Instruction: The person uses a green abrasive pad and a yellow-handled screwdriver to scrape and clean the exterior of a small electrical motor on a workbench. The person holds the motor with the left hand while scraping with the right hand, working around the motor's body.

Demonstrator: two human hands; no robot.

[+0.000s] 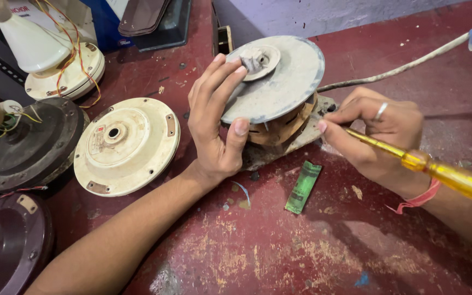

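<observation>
Scuffed dark-red painted workbench (279,251) here, paint worn through to yellow in patches, pretty much dead centre of the shot is where the action is.

Left hand (217,117) is spread wide and clamped on the dusty grey round fan motor with its exposed copper-coloured windings (279,82): fingers over the top disc at its 9 o'clock edge, thumb pressed up against the side below the rim. Motor sits tilted, its top face leaning toward 2 o'clock.

Right hand (381,136), silver ring on one finger and a red thread at the wrist, is curled around a yellow translucent-handled screwdriver (438,172), index finger stretched along the shaft. The tip goes in at the motor's 4 o'clock side, under the disc; can't see exactly what it's touching.

Moving out: a small green flat rectangular strip (303,187) lies on the bench at 6 o'clock from the motor, just beside it. A dirty white cable (405,66) runs off toward 2 o'clock. At 9 o'clock, a cream round motor cover with rusty brackets (127,145), then a black round motor housing (28,145) further left, and a dark maroon round cover (6,243) down at 8 o'clock.
</observation>
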